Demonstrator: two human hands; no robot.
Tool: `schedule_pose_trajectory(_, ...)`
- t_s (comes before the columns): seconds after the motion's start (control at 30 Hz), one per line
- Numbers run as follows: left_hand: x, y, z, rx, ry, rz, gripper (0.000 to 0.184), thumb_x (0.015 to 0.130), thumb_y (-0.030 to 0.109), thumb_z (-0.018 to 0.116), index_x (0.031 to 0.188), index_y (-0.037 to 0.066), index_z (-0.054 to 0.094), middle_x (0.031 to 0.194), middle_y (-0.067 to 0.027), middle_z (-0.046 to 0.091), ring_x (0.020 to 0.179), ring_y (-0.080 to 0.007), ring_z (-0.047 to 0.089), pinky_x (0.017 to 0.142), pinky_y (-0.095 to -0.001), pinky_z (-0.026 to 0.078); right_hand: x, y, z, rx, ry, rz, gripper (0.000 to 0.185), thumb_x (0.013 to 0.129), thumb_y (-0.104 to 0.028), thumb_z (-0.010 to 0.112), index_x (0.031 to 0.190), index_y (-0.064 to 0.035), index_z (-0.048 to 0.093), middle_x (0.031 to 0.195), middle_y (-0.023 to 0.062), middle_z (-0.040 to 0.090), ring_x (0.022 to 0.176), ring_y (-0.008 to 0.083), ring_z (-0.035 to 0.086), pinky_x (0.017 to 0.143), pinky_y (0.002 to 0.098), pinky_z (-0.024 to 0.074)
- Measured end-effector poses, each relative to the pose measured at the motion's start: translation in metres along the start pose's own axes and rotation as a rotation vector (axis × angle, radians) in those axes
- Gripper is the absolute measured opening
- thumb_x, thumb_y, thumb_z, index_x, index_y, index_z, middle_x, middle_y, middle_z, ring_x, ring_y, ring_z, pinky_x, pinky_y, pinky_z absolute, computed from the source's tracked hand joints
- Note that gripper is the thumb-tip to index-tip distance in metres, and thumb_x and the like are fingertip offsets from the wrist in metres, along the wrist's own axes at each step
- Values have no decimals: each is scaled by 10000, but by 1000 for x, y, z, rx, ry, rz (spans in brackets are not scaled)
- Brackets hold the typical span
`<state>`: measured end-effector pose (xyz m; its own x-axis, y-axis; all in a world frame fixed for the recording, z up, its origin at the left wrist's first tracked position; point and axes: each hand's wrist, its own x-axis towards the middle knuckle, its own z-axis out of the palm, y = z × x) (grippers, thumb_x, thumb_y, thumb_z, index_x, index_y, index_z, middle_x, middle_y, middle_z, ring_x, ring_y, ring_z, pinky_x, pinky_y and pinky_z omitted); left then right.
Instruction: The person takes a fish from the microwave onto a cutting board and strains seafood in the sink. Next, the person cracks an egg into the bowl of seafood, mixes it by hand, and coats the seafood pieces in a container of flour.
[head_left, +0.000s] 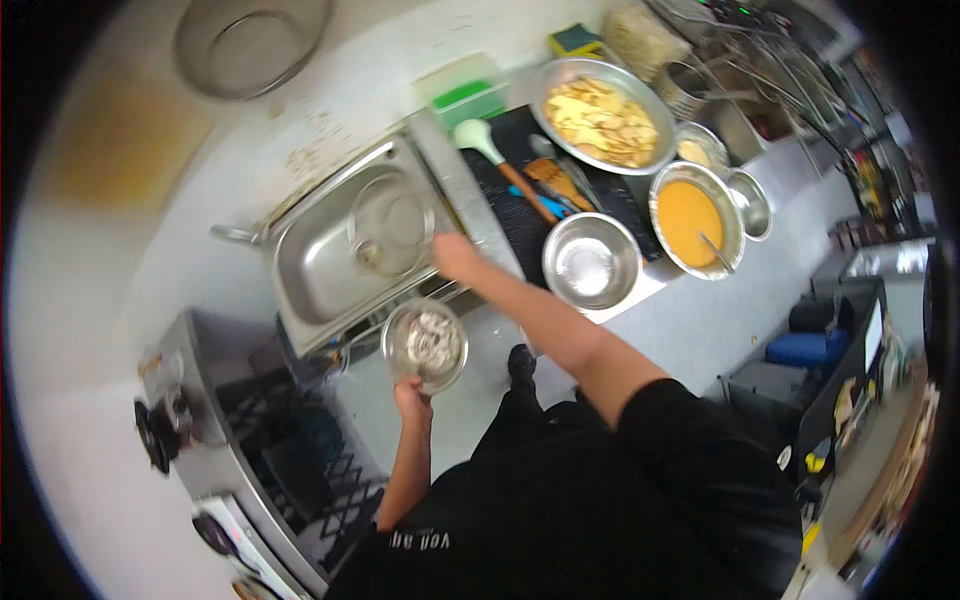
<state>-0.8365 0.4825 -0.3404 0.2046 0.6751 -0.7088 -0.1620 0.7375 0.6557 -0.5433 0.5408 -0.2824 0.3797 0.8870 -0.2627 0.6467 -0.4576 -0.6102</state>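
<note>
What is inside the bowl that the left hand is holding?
The bowl in the left hand contains whitish pieces, too blurred to name. What lies beneath them is covered and cannot be seen.

The sink (318, 275) is smooth, softly shiny metal; the held bowl (393, 345) looks metal too; at the worktop's (462, 186) near edge, a second bowl (590, 262), glossy metal; the ladle (474, 135) has a matt head, wooden handle; the shirt (590, 510), matt cloth

Right arm (555, 325) outstretched, right hand (455, 258) curled, left forearm (408, 468) forward, left hand (411, 399) gripping
</note>
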Motion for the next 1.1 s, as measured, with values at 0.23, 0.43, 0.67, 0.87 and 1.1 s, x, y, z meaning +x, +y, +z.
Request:
schedule_pose_trajectory(0.23,-16,-40,-30,177,100,-41,248,705,9,442,941,30,514,770,-37,511,663,-161,494,607,-279,429,45,-11,46,-3,24,19,196,785,-103,527,872,-42,692,899,141,668,891,292,639,684,410,513)
schedule_pose_trajectory(0.43,-14,-78,-10,643,-172,-121,226,710,-9,436,926,28,491,733,-29,438,635,-161,436,576,-292,384,-71,15,18,48,175,-276,114,660,-99,600,688,-1,652,704,201,632,688,338,632,617,431,523)
schedule_pose_trajectory(0.67,4,-135,-27,861,-340,-101,393,693,-19,488,1085,10,487,934,-99,511,791,-226,507,682,-347,432,-310,159,-50,640,231,-135,339,822,-316,594,1027,-46,616,915,144,658,816,299,638,723,397,493)
schedule_pose_trajectory(0.87,-93,-193,123,925,-695,-164,540,713,23,546,1242,-19,448,1149,-146,541,1008,-237,539,835,-341,448,-463,297,-18,569,121,288,730,790,-562,586,1282,-45,434,1155,219,564,1001,337,596,854,402,466)
schedule_pose_trajectory(1.1,-211,-406,315,1408,-1019,-7,638,704,28,525,1319,-3,360,1172,-147,531,1042,-239,526,856,-342,451,-655,418,-93,937,395,723,475,897,-425,517,1162,-32,539,874,161,634,763,215,618,668,345,495)
